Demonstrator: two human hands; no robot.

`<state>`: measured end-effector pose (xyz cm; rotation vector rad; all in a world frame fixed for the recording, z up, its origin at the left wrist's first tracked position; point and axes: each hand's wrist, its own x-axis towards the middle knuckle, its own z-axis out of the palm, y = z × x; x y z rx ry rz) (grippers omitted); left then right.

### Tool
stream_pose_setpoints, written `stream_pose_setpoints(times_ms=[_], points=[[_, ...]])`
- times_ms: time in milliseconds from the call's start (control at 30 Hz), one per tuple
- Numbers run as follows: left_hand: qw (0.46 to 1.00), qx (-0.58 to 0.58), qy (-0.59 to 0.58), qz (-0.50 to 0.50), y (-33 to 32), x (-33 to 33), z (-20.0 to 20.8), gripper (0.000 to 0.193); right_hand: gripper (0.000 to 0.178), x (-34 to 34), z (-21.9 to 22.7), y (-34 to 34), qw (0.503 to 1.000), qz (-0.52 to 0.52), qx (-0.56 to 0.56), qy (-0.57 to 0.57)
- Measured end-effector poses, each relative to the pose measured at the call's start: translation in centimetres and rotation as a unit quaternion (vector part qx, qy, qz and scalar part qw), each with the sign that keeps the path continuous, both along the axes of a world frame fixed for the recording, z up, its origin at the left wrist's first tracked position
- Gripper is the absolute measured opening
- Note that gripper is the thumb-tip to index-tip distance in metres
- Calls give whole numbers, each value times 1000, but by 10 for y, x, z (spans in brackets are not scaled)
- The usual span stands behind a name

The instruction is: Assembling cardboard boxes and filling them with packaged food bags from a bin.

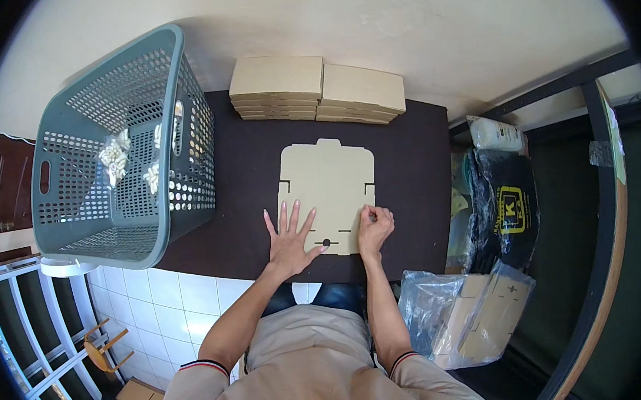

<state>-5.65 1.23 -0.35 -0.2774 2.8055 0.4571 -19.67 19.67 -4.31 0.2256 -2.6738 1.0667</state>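
Flat tan cardboard blank [328, 188], unfolded

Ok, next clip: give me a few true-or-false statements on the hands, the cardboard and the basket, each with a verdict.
1. The left hand lies flat, fingers spread, on the flat cardboard blank. True.
2. The right hand is off the blank. False: it is curled at the blank's lower right edge.
3. The grey basket stands right of the blank. False: it stands to the left.
4. Two stacks of folded cardboard lie beyond the blank. True.
5. The basket is empty. False: pale crumpled pieces lie in it.
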Motion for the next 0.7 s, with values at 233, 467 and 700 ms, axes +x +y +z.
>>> stream_pose_setpoints(times_ms=[233,467,700], points=[[1000,-2,25,-2,1,0,3,103,7,-53,-9,-7,990,-23,-125,-66],[994,59,82,-33,-40,8,16,104,22,26,24,51,989,49,-89,-104],[958,-15,207,199,-80,20,7,74,24,80,28,37,806,211,-271,-482]])
